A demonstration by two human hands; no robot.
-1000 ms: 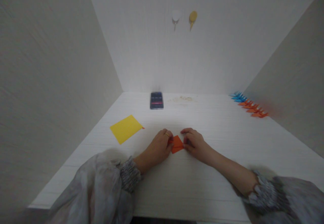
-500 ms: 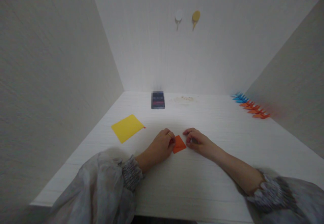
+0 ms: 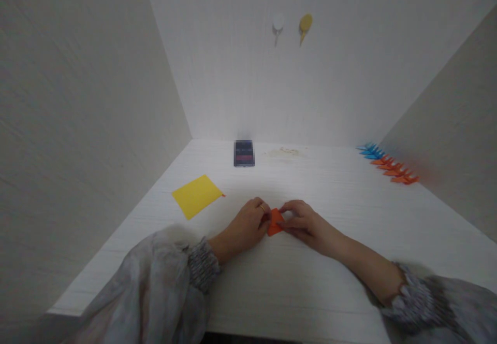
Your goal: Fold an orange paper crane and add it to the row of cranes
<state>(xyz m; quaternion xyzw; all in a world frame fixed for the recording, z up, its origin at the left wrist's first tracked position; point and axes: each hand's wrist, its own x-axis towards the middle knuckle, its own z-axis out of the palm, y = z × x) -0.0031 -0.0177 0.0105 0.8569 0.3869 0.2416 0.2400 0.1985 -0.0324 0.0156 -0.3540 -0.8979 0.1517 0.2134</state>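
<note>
A small folded piece of orange origami paper (image 3: 275,223) lies on the white table between my two hands. Its left corner is pinched by my left hand (image 3: 254,222), which wears a ring; the fingertips partly cover that side. My right hand (image 3: 305,222) reaches in from the right, its thumb and forefinger touching the right side of the paper, with a gap between the two. Beyond my left hand lies a yellow sheet of paper (image 3: 197,196), with a bit of red showing at its right corner.
A dark phone (image 3: 244,153) rests by the back wall. Several folded blue paper figures (image 3: 371,151) and orange paper figures (image 3: 396,171) line the right wall. A white hook (image 3: 277,23) and a yellow hook (image 3: 305,23) are on the back wall.
My right hand has moved left onto the orange paper, its thumb and forefinger now touching the right side. My left hand keeps its hold; the view has shifted slightly.
</note>
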